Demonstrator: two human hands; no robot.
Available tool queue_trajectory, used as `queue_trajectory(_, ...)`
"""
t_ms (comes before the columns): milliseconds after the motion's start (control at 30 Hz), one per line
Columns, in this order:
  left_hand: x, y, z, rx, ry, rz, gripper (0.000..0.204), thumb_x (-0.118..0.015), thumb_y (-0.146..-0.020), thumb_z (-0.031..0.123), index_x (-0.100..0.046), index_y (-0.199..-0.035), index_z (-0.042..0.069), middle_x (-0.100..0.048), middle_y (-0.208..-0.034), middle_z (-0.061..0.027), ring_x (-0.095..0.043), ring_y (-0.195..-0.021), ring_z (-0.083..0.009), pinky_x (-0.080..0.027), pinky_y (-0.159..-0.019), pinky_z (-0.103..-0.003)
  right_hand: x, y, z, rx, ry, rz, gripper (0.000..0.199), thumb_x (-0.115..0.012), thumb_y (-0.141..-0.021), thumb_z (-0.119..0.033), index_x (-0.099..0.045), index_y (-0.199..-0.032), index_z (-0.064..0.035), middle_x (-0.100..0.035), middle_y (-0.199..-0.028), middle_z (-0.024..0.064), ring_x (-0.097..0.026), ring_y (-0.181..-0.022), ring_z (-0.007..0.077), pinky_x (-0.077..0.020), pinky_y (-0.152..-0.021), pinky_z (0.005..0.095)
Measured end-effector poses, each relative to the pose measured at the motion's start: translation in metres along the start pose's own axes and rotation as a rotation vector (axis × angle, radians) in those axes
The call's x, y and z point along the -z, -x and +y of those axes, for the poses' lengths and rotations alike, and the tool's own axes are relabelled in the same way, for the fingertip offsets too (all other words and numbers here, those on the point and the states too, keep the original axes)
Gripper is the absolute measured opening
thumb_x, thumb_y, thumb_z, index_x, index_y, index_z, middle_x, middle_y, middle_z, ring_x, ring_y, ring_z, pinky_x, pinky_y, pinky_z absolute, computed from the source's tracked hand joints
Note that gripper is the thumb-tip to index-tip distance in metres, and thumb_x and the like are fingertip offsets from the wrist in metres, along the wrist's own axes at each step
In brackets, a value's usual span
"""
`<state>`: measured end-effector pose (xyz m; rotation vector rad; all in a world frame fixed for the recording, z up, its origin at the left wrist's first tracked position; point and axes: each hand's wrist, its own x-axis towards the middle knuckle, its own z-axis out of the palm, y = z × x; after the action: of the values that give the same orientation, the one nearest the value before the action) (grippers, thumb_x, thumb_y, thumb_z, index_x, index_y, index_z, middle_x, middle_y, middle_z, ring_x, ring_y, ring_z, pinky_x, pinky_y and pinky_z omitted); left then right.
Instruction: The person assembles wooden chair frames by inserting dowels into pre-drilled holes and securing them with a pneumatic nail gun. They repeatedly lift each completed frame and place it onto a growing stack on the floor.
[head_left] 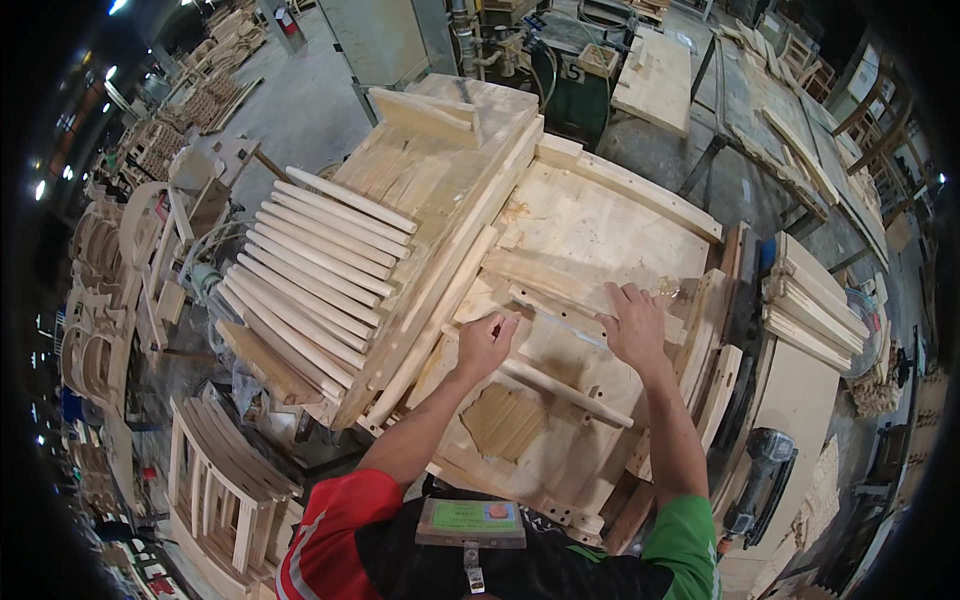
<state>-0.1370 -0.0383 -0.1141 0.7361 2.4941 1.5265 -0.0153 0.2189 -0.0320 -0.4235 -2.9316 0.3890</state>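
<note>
- Your left hand [484, 343] has its fingers pinched around the near end of one thin wooden strip [560, 318]; your right hand [634, 325] lies flat on its far end, fingers spread.
- One round dowel [565, 392] lies just below your hands on the plywood table [610, 225].
- About eleven curved slats [315, 275] are stacked to your left.
- One power tool [762, 480] rests at your right.
- The concrete floor [290, 110] is crowded with chair frames [215, 490].
</note>
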Motion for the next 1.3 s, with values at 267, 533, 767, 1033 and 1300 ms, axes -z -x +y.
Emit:
queue_trajectory(267, -0.003, 0.004, -0.008, -0.019, -0.052, 0.058, 0.044, -0.075, -0.101, 0.029, -0.056, -0.071, 0.002, -0.055, -0.061, -0.0155, -0.05, -0.052, -0.0266, -0.044, -0.055, -0.04, -0.053, 0.016, 0.018, -0.017, -0.244, 0.149, 0.043, -0.078, -0.09, -0.027, -0.071, -0.128, -0.0086, -0.069, -0.111, 0.0143, -0.065, -0.105, 0.0367, -0.0445, -0.093, 0.0506)
queue_trajectory(533, -0.014, -0.008, -0.005, -0.114, 0.003, 0.073, 0.038, -0.076, -0.1, 0.02, -0.058, -0.072, 0.001, -0.056, -0.06, -0.0156, -0.045, -0.054, -0.0166, -0.044, -0.054, -0.038, -0.09, -0.001, 0.013, -0.061, -0.183, 0.255, 0.032, -0.069, -0.098, -0.027, -0.072, -0.125, -0.0099, -0.07, -0.12, 0.0125, -0.063, -0.114, 0.0358, -0.0443, -0.098, 0.0526)
queue_trajectory(767, -0.012, 0.009, -0.004, -0.213, -0.087, -0.052, 0.023, -0.075, -0.097, 0.018, -0.067, -0.081, 0.003, -0.066, -0.075, -0.0155, -0.063, -0.067, -0.0309, -0.051, -0.064, -0.043, -0.007, 0.117, -0.044, -0.324, -0.134, 0.405, 0.061, -0.074, -0.093, -0.024, -0.058, -0.148, -0.0044, -0.062, -0.138, 0.0219, -0.055, -0.132, 0.0419, -0.0418, -0.114, 0.0525)
queue_trajectory(1033, -0.051, 0.04, 0.036, -0.659, -0.065, -0.538, 0.028, -0.082, -0.09, 0.033, -0.072, -0.095, 0.008, -0.068, -0.09, -0.0106, -0.065, -0.09, -0.0331, -0.053, -0.083, -0.045, 0.059, 0.342, -0.082, -1.043, 0.215, -0.02, 0.044, -0.077, -0.09, -0.015, -0.06, -0.129, -0.0002, -0.064, -0.128, 0.0222, -0.065, -0.111, 0.0447, -0.054, -0.093, 0.0531)
queue_trajectory(1300, -0.054, 0.034, 0.036, -0.645, -0.226, -0.741, 0.036, -0.083, -0.088, 0.046, -0.077, -0.1, 0.013, -0.067, -0.097, -0.0108, -0.064, -0.1, -0.0337, -0.052, -0.089, -0.047, 0.051, 0.361, -0.072, -0.975, -0.606, 0.151, 0.032, -0.072, -0.099, -0.021, -0.059, -0.124, -0.0047, -0.067, -0.083, 0.0102, -0.067, -0.068, 0.0295, -0.0547, -0.065, 0.0407)
